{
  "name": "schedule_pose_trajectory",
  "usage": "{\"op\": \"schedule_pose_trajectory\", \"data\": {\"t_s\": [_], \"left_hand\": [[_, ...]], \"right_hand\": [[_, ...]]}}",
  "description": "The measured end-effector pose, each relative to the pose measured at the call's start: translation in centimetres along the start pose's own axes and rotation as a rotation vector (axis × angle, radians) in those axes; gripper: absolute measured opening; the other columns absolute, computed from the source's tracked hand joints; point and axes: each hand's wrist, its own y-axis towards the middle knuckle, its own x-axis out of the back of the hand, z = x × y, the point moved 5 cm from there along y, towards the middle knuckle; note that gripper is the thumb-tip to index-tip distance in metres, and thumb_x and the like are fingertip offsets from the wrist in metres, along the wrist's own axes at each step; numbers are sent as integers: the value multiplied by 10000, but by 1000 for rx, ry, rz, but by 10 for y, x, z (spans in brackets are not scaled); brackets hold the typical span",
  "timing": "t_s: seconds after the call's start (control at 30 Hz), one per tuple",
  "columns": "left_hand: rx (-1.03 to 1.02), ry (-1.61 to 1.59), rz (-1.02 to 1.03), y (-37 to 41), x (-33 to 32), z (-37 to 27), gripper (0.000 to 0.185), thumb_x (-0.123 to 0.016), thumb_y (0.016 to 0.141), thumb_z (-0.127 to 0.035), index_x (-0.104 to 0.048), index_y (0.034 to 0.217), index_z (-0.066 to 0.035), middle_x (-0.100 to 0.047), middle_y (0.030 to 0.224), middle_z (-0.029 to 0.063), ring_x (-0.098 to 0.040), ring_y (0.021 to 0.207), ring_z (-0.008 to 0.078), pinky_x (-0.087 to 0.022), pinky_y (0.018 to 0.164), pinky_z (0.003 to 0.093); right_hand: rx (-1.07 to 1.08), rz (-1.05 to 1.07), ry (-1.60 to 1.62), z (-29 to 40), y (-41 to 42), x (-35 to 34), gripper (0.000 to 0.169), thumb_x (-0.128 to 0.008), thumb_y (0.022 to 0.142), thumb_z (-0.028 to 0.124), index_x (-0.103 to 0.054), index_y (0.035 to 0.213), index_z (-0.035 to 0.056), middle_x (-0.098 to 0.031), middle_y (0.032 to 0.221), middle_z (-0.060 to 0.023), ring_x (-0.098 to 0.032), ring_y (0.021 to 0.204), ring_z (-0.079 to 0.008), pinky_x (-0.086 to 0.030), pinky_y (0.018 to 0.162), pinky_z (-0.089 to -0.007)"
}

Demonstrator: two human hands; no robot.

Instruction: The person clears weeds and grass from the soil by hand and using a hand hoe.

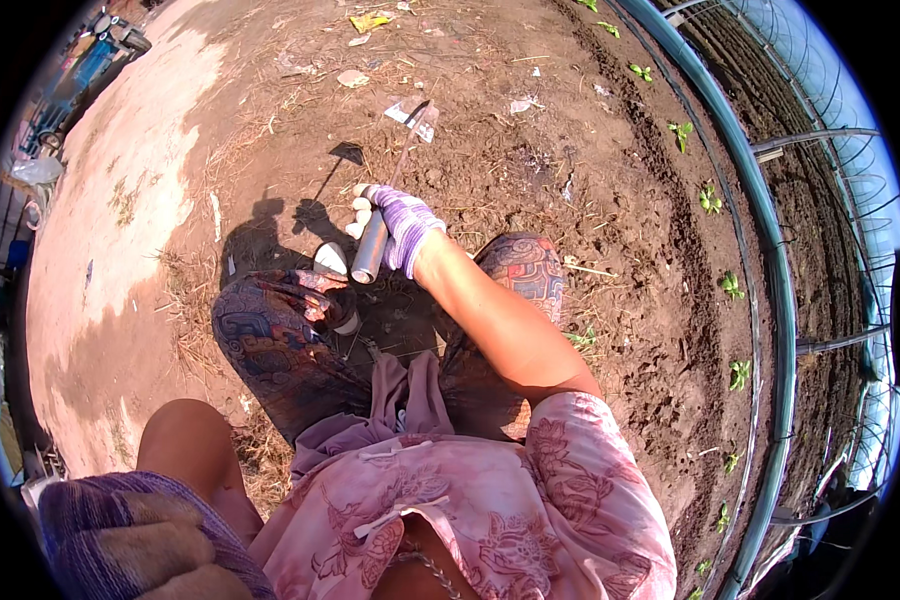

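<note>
My right hand (401, 225), in a purple and white knit glove with cream fingertips, is closed around the thick metal handle of a hand hoe (370, 251). The hoe's thin shaft points away from me, and its dark blade is over a scrap of printed plastic (414, 120) on the soil. Close to the camera at the lower left is my left hand (146, 536), in a like glove, its fingers curled; whether it holds anything does not show. Patterned trousers (285, 337) cover my bent knees, with a white-toed shoe (331, 259) between them.
Small green seedlings (711, 199) stand in a row along a dark drip line at the right. Beyond them run a blue-green pipe (780, 300) and curved hoops with plastic sheeting. Straw and litter lie on the soil. A blue cart (82, 79) stands far left.
</note>
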Motion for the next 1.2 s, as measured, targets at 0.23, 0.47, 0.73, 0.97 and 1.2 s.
{"op": "schedule_pose_trajectory", "data": {"t_s": [0.23,0.47,0.73,0.97,1.2], "left_hand": [[39,66,18,-1,-11,6,144,-609,570,-10,-500,664,-24,-529,604,76,-495,489,170,-379,572,332],[122,178,48,-4,-5,-3,154,-609,592,8,-488,681,-24,-535,615,79,-497,494,171,-388,617,350],[224,344,113,0,-1,-8,168,-609,616,29,-474,700,-23,-542,627,83,-499,500,172,-398,668,370],[486,513,138,-17,-12,3,183,-610,637,47,-461,717,-23,-548,638,86,-501,506,172,-407,713,387],[560,270,-231,-99,-65,97,201,-478,823,-152,-546,921,10,-578,830,91,-540,656,139,-438,591,255]], "right_hand": [[-8,54,16,-1,13,7,106,-420,838,184,-481,874,106,-491,627,-28,-471,479,-203,-459,462,-404],[-45,73,18,-9,22,3,106,-433,835,214,-473,867,121,-479,625,-8,-465,496,-207,-433,466,-447],[-37,112,-25,-9,13,-16,121,-399,846,199,-464,900,112,-509,666,-56,-514,526,-256,-435,456,-458],[6,85,-23,-5,21,12,152,-443,829,181,-496,915,67,-542,769,-89,-551,587,-266,-500,529,-400],[35,30,36,0,14,8,134,-423,840,166,-487,919,79,-516,707,-69,-508,546,-211,-492,538,-403]]}}
